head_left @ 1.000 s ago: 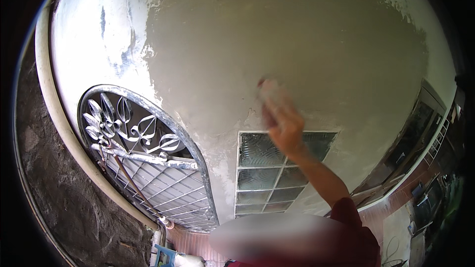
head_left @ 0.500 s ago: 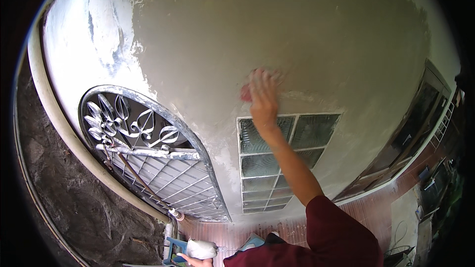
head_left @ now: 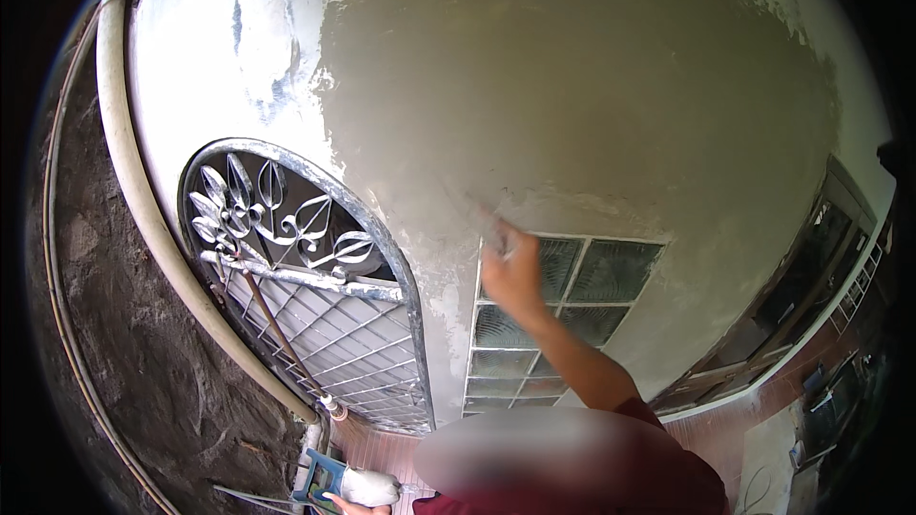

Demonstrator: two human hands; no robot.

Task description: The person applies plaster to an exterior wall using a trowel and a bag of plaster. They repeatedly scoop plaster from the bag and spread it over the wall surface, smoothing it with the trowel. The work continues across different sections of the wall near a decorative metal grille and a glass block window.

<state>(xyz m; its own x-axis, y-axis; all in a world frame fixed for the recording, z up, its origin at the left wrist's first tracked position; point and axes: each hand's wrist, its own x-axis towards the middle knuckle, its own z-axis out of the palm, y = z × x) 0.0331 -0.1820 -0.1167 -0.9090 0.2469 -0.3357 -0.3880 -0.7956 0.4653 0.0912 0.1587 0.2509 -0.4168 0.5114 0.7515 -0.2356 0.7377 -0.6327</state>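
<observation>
My right hand (head_left: 513,267) is in front of the wall, over the upper left corner of a glass block window (head_left: 611,272). Its fingers are curled and blurred by motion. A thin, reddish pad (head_left: 489,221) shows faintly at the fingertips, edge-on against the grey plaster (head_left: 572,86). Low at the bottom edge, my left hand (head_left: 355,507) is partly in view beside a whitish, rounded container (head_left: 370,487). Whether the left fingers grip the container cannot be made out.
An arched metal grille (head_left: 315,257) with leaf scrolls fills the opening to the left, and a broom (head_left: 286,343) leans there. A pale pipe (head_left: 143,200) curves past bare soil (head_left: 134,343). A blue stool (head_left: 320,477) stands low left; a framed door (head_left: 801,257) is at right.
My right hand has come down from the plaster above the window to its upper corner, and the fingers have curled. The view has shifted, moving the grille rightward in the picture.
</observation>
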